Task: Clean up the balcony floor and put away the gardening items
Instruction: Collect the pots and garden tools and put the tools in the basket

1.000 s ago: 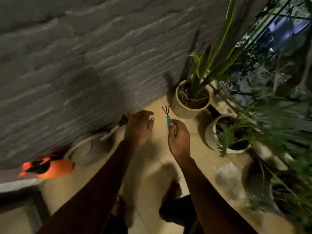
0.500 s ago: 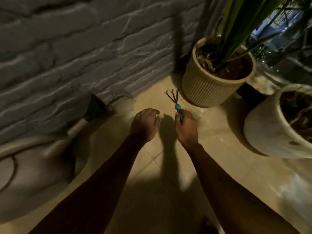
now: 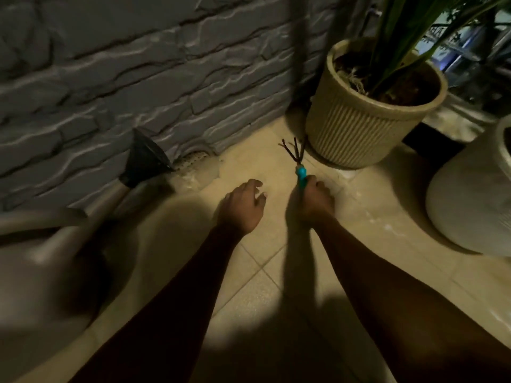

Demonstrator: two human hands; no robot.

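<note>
Hand rake (image 3: 298,163): small pronged cultivator with dark metal tines and a teal handle. Location: held in the right hand (image 3: 315,199) over the tiled floor (image 3: 262,294), just beside the base of the ribbed pot (image 3: 359,128). The tines point away from the person, toward the wall (image 3: 138,78). Only the upper end of the handle shows past the fist. Whether the tine tips touch the tiles cannot be told.

Right hand: fingers wrapped round the teal handle and clenched on it.

Left hand (image 3: 242,205): level with the right hand and apart from it, palm down, fingers loosely curled, grasping nothing. Contact with the floor cannot be told.

Watering can (image 3: 41,272): large, pale, at the left edge, blurred. Its long spout runs up toward the wall and ends in a dark rose (image 3: 143,161) close to the wall's foot.

Drain cover (image 3: 193,158): pale, perforated, set at the foot of the wall just right of the rose.

Ribbed pot: beige with vertical ribs, upright on the floor near the wall. It holds dark soil and a plant with long green leaves (image 3: 401,37).

White pot (image 3: 470,205): rounded, at the right edge, cut off by the frame, well apart from the rake.

Wall: grey, stone-faced, in rough courses.

Floor: beige tiles with visible joints, dimly lit, with the shadows of both arms across them.
</note>
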